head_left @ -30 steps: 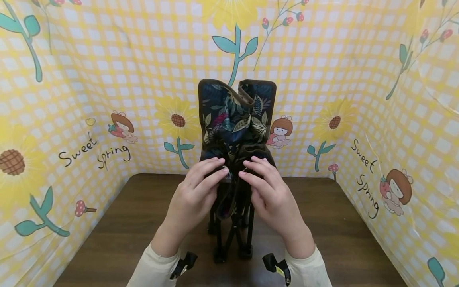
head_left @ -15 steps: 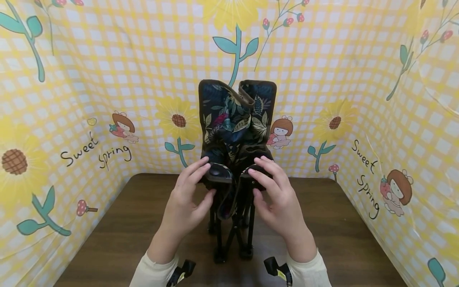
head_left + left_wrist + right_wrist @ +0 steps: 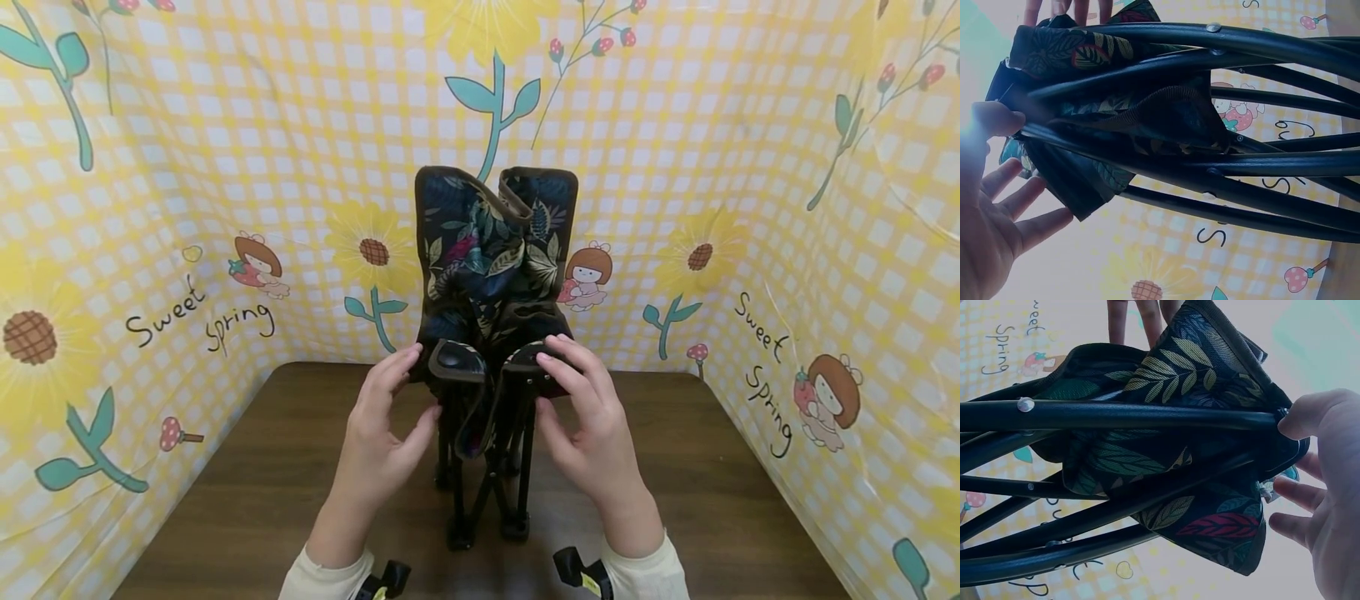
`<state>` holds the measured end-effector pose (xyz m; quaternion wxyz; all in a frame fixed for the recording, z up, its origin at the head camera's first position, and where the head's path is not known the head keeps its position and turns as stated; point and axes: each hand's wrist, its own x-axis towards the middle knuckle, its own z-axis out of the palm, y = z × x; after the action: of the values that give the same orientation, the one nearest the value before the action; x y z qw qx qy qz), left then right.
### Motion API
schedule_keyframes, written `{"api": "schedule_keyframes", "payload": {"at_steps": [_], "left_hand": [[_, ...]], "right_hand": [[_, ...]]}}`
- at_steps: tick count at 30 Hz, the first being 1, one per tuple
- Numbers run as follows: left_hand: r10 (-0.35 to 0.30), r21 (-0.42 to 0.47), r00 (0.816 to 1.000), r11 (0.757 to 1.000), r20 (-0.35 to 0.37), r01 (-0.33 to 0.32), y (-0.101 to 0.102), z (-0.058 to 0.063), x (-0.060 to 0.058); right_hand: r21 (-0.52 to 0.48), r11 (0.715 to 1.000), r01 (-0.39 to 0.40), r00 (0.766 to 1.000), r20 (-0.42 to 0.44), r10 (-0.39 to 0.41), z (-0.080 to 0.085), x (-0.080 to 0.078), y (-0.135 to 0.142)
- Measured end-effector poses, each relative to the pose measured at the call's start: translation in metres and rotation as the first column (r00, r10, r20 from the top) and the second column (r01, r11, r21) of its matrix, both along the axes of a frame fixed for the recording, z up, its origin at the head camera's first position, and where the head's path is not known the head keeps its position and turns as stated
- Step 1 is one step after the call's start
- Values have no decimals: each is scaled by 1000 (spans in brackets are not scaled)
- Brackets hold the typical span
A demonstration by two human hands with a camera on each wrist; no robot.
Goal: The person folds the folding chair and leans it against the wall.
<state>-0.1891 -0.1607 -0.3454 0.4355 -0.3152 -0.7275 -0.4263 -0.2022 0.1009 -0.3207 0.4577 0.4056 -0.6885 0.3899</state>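
A small folding chair with dark leafy fabric stands upright, its seat bunched up and its black tube legs drawn close together. My left hand is beside the left front corner of the seat, fingers spread and slightly bent. At the right front corner, my right hand has its fingertips close to the edge, with the thumb lower down. In each wrist view a thumb lies at the end of a tube; firm contact cannot be told. Neither hand curls round the chair.
The chair stands on a brown wooden table. Behind and on both sides hangs a yellow checked cloth with flowers and cartoon figures. A small black device is strapped to each wrist, such as the left wrist camera.
Both hands have moved apart and a little lower, from over the front of the seat to its two corners, uncovering them. The chair has not moved.
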Motion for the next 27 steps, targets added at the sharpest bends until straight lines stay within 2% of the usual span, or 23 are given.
{"api": "schedule_keyframes", "payload": {"at_steps": [5, 10, 17, 22, 27], "left_hand": [[28, 37, 999, 999, 46, -30, -5, -3, 1], [55, 51, 997, 997, 57, -58, -9, -5, 2], [55, 83, 998, 995, 38, -58, -11, -9, 4], [63, 93, 998, 993, 30, -66, -10, -16, 5], [68, 110, 997, 991, 37, -72, -4, -14, 14]], "right_hand": [[-21, 1000, 13, 1000, 6, -13, -5, 0, 4], [-49, 999, 20, 1000, 14, -19, -10, 0, 7], [-62, 998, 30, 999, 27, -29, -13, 1, 10], [-80, 996, 35, 999, 39, -31, -18, -1, 12], [-110, 993, 43, 999, 16, -42, -25, -3, 14]]}}
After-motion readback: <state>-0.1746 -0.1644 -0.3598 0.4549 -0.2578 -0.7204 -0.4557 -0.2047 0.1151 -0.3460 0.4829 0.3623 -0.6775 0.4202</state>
